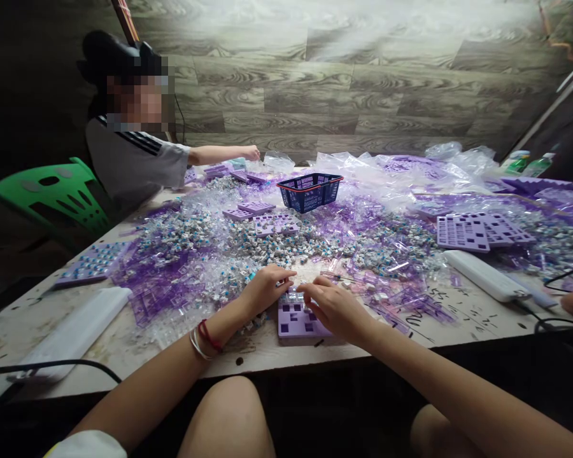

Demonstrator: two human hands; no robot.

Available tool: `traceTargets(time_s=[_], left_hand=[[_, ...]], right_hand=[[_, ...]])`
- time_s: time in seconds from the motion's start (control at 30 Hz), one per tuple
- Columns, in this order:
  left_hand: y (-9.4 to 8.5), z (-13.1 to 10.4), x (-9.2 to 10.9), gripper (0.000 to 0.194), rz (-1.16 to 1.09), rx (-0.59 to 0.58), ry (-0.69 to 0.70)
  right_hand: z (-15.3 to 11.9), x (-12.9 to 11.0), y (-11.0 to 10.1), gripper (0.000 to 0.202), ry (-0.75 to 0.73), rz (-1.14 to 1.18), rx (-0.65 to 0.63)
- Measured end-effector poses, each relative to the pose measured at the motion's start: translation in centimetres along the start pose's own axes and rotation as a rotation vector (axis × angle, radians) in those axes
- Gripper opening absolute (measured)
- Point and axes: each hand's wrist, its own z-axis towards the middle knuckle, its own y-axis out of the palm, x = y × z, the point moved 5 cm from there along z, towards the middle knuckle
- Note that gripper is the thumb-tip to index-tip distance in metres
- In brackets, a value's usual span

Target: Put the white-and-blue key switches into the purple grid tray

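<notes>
A lilac foam tray with square holes lies at the table's near edge, its right part hidden by my right hand. My left hand, with red and pale bracelets at the wrist, reaches over the tray's far left corner, its fingers bent together. From the right, my right hand curls over the tray, fingertips close to the left ones. Small transparent pieces show between the hands at the tray's far edge. What either hand pinches is too small to make out. Just beyond lies a heap of small white-and-blue parts.
A dark blue basket stands mid-table. More lilac trays lie right, and a filled one left. White power-bank-like blocks with cables flank me. Purple plastic pieces spread widely. A co-worker reaches across at far left.
</notes>
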Motion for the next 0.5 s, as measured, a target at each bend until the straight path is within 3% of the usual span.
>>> traceTargets(time_s=[0.5], left_hand=[[0.02, 0.04, 0.07, 0.021, 0.013, -0.004, -0.01]], right_hand=[[0.59, -0.71, 0.0, 0.025, -0.034, -0.129, -0.119]])
